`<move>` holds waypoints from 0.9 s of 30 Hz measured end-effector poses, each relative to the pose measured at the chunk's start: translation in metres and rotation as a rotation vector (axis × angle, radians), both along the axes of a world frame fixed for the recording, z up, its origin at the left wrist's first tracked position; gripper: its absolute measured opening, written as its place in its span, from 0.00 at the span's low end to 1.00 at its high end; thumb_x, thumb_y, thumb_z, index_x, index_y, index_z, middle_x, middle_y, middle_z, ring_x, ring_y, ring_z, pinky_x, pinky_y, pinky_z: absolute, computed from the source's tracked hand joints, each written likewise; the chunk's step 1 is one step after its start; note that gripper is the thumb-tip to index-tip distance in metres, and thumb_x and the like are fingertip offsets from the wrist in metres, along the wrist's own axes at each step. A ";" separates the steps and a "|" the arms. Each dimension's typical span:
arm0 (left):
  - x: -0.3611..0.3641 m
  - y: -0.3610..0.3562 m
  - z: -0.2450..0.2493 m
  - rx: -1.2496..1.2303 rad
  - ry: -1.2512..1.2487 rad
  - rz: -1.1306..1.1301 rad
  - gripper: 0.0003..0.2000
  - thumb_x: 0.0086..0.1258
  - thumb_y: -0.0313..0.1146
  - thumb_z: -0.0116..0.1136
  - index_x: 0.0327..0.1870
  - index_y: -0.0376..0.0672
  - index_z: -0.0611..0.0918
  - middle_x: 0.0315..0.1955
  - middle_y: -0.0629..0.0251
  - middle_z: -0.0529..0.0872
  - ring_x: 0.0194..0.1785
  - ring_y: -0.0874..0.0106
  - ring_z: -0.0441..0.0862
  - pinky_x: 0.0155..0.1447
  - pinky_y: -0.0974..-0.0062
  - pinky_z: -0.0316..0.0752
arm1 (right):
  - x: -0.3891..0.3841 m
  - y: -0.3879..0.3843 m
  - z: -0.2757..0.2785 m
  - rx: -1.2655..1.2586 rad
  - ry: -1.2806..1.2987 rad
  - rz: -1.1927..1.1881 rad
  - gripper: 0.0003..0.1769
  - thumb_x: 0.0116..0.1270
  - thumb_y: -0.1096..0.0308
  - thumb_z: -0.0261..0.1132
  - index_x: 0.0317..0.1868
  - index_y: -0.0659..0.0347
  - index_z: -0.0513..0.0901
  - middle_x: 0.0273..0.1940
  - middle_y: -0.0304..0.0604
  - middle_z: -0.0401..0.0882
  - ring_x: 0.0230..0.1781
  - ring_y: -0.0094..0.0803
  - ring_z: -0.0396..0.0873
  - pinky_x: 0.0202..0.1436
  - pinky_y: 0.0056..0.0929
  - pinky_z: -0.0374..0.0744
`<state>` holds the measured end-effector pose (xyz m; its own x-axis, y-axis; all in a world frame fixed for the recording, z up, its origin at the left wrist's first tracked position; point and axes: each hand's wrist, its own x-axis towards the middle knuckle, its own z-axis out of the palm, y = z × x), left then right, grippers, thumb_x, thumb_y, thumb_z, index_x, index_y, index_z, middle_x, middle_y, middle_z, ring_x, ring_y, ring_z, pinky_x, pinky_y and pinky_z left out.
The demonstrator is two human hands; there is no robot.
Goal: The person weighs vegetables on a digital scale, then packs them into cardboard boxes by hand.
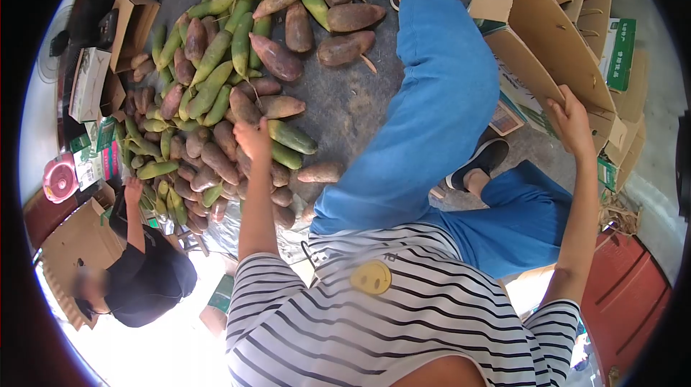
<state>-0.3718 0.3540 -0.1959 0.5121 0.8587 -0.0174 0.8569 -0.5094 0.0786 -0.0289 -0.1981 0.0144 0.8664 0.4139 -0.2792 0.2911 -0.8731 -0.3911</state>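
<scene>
My left hand (252, 139) is closed around the lower end of a soil-covered reddish-brown radish (244, 105) at the near edge of a large heap. Its fingers partly hide the grip. Around it lie more reddish radishes, and two green radishes (294, 137) rest just right of the hand. On the other side, my right hand (573, 126) grips the edge of an open cardboard box (554, 38), with the thumb over the rim. The part of the box I can see into shows bare brown cardboard.
Further open cartons (594, 9) and a green-and-white printed box (620, 55) stand at the right. Left of the heap (216, 63), a co-worker in a dark shirt (151, 283) reaches in beside a carton (83, 247). My blue-trousered leg (439, 92) extends between heap and boxes.
</scene>
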 end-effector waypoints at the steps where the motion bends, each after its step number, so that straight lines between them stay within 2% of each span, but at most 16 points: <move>1: -0.001 0.017 0.003 -0.057 -0.078 0.109 0.44 0.51 0.52 0.71 0.61 0.27 0.65 0.52 0.39 0.74 0.56 0.46 0.73 0.60 0.57 0.71 | 0.001 0.001 0.001 -0.008 0.013 0.002 0.11 0.67 0.69 0.60 0.48 0.63 0.72 0.38 0.56 0.76 0.40 0.51 0.75 0.47 0.34 0.73; 4: -0.003 0.060 -0.034 -0.365 -0.103 0.357 0.53 0.42 0.56 0.75 0.62 0.23 0.61 0.54 0.37 0.74 0.59 0.46 0.73 0.62 0.59 0.71 | 0.001 0.004 0.007 -0.034 0.046 0.005 0.12 0.67 0.69 0.59 0.48 0.63 0.72 0.40 0.57 0.77 0.42 0.52 0.75 0.47 0.36 0.73; 5: 0.000 0.064 -0.040 -0.380 -0.084 0.391 0.55 0.39 0.57 0.76 0.60 0.22 0.60 0.56 0.35 0.72 0.61 0.48 0.73 0.63 0.60 0.71 | 0.001 0.005 0.008 -0.043 0.050 0.009 0.12 0.67 0.69 0.59 0.48 0.63 0.72 0.40 0.57 0.77 0.43 0.52 0.76 0.48 0.37 0.73; 10: 0.018 0.054 -0.042 -0.320 -0.113 0.615 0.50 0.40 0.49 0.78 0.58 0.26 0.60 0.55 0.36 0.73 0.59 0.49 0.74 0.63 0.62 0.73 | 0.002 0.004 0.011 -0.083 0.060 -0.006 0.12 0.67 0.69 0.59 0.49 0.62 0.72 0.41 0.57 0.77 0.45 0.53 0.75 0.48 0.39 0.73; 14: 0.016 0.046 -0.045 -0.340 -0.267 0.615 0.48 0.42 0.48 0.76 0.58 0.25 0.61 0.53 0.40 0.76 0.57 0.52 0.77 0.60 0.65 0.74 | 0.003 0.003 0.007 -0.042 0.019 0.014 0.12 0.66 0.68 0.60 0.47 0.62 0.72 0.41 0.56 0.77 0.45 0.54 0.76 0.47 0.40 0.73; 16: 0.019 0.030 -0.053 -0.446 -0.446 0.743 0.41 0.46 0.48 0.74 0.53 0.26 0.68 0.49 0.45 0.78 0.50 0.59 0.80 0.50 0.65 0.79 | 0.002 0.001 0.006 -0.042 -0.016 0.026 0.13 0.64 0.67 0.61 0.47 0.62 0.72 0.41 0.55 0.78 0.45 0.54 0.76 0.47 0.43 0.74; 18: 0.022 0.013 -0.042 -1.014 -0.506 0.731 0.32 0.49 0.48 0.73 0.48 0.31 0.75 0.43 0.52 0.79 0.41 0.66 0.79 0.38 0.67 0.78 | 0.005 -0.003 0.006 -0.064 -0.024 0.025 0.14 0.63 0.66 0.62 0.46 0.62 0.73 0.42 0.55 0.79 0.46 0.53 0.77 0.47 0.45 0.74; 20: 0.047 -0.036 -0.012 -1.211 -0.713 0.763 0.26 0.51 0.48 0.72 0.45 0.39 0.78 0.39 0.58 0.79 0.36 0.70 0.77 0.31 0.71 0.75 | 0.002 -0.005 0.005 -0.066 -0.024 0.014 0.14 0.63 0.66 0.62 0.46 0.62 0.74 0.42 0.55 0.80 0.46 0.53 0.77 0.47 0.45 0.75; 22: 0.080 -0.074 0.025 -1.361 -0.734 0.707 0.27 0.51 0.48 0.73 0.47 0.42 0.78 0.41 0.61 0.79 0.36 0.69 0.76 0.33 0.73 0.74 | 0.001 -0.006 0.004 -0.056 -0.045 0.021 0.14 0.63 0.66 0.62 0.46 0.63 0.74 0.42 0.55 0.80 0.46 0.52 0.77 0.47 0.45 0.75; 23: 0.107 -0.102 0.058 -1.270 -0.778 0.653 0.21 0.58 0.47 0.68 0.45 0.42 0.77 0.28 0.66 0.80 0.24 0.69 0.76 0.28 0.76 0.73 | 0.002 -0.007 0.003 -0.054 -0.046 0.027 0.13 0.63 0.66 0.62 0.45 0.63 0.74 0.42 0.54 0.80 0.47 0.52 0.77 0.47 0.45 0.75; 25: 0.146 -0.120 0.096 -1.316 -0.863 0.215 0.22 0.60 0.45 0.67 0.48 0.43 0.75 0.29 0.65 0.79 0.28 0.70 0.77 0.29 0.77 0.73 | 0.003 -0.009 0.001 -0.048 -0.042 0.047 0.13 0.63 0.67 0.63 0.44 0.63 0.73 0.42 0.54 0.79 0.47 0.51 0.77 0.47 0.45 0.75; 26: 0.169 -0.135 0.134 -1.255 -0.853 0.004 0.27 0.63 0.42 0.64 0.59 0.38 0.70 0.48 0.60 0.77 0.44 0.70 0.76 0.43 0.69 0.75 | 0.003 -0.009 0.002 -0.056 -0.033 0.043 0.13 0.63 0.67 0.63 0.44 0.63 0.73 0.42 0.54 0.79 0.47 0.51 0.77 0.47 0.45 0.75; 27: 0.191 -0.141 0.158 -1.181 -0.819 -0.225 0.29 0.63 0.40 0.63 0.62 0.35 0.68 0.52 0.57 0.76 0.52 0.67 0.75 0.53 0.68 0.73 | 0.004 -0.008 0.002 -0.062 -0.025 0.043 0.12 0.63 0.67 0.63 0.44 0.63 0.73 0.42 0.54 0.80 0.47 0.51 0.77 0.48 0.45 0.75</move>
